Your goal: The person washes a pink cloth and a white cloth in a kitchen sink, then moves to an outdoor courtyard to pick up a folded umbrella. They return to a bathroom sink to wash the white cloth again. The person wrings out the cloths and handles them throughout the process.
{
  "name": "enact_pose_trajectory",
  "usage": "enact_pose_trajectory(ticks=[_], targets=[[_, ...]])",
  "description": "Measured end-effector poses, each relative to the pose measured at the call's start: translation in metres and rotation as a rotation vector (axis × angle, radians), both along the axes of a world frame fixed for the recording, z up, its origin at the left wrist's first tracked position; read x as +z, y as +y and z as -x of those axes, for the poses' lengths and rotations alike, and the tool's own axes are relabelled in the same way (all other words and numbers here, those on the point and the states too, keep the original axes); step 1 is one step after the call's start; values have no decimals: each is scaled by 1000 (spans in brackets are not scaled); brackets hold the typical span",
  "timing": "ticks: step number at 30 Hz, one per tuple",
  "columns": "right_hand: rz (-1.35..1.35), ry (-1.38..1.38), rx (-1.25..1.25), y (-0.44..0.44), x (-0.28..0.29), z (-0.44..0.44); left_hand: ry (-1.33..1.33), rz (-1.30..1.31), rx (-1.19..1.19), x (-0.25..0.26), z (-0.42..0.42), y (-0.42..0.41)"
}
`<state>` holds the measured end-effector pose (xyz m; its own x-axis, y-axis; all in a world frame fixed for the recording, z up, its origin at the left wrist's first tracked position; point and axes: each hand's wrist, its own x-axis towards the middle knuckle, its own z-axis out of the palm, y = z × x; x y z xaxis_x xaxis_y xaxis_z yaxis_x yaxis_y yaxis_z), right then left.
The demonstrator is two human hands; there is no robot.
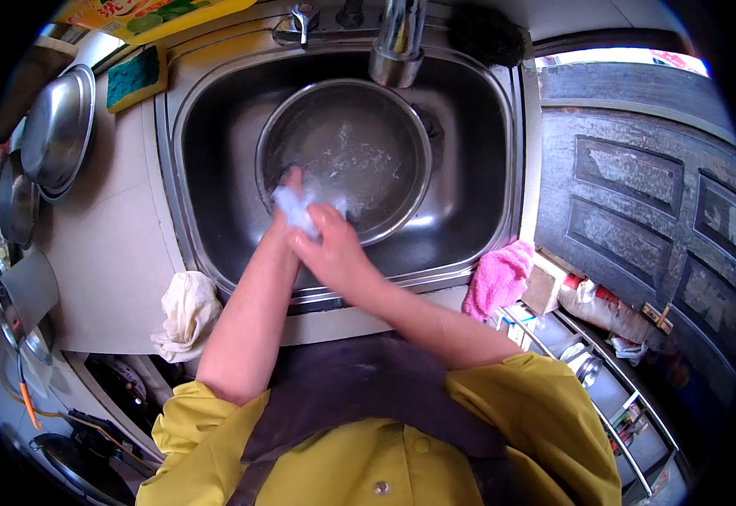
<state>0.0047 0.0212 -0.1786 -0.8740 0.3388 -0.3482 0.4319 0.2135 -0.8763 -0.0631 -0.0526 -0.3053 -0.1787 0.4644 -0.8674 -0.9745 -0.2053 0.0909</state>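
A round metal basin [355, 145] with rippling water stands in the stainless steel sink [469, 234]. Over its near left rim, my right hand [336, 246] grips a wet, whitish crumpled thing [295, 210], perhaps a cloth, and presses it against my left hand [291, 186]. The left hand is partly covered by it and blurred, with a finger or thumb pointing towards the water; whether its fingers close on the white thing cannot be told. The metal faucet spout [396, 63] hangs over the basin's far rim.
A cream cloth [184, 313] lies at the sink's near left corner, a pink cloth [501, 278] at the near right. A green and yellow sponge [134, 76] sits on the left counter, with metal bowls [58, 129] beyond. A dark scrubber [485, 35] lies behind the sink.
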Motion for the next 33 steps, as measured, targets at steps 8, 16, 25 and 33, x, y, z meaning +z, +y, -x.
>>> enact_pose_trajectory(ticks=[8, 16, 25, 33], targets=[[304, -146, -483, 66, -69, 43, 227, 39, 55, 80, -19, 50], [-371, -32, -184, 43, -34, 38, 215, -35, 57, 94, -5, 48], [387, 277, -635, 131, 5, 7, 806, 306, -41, 101, 3, -23], [391, 238, -757, 130, 25, -9, 653, 181, 160, 129, 8, -39]])
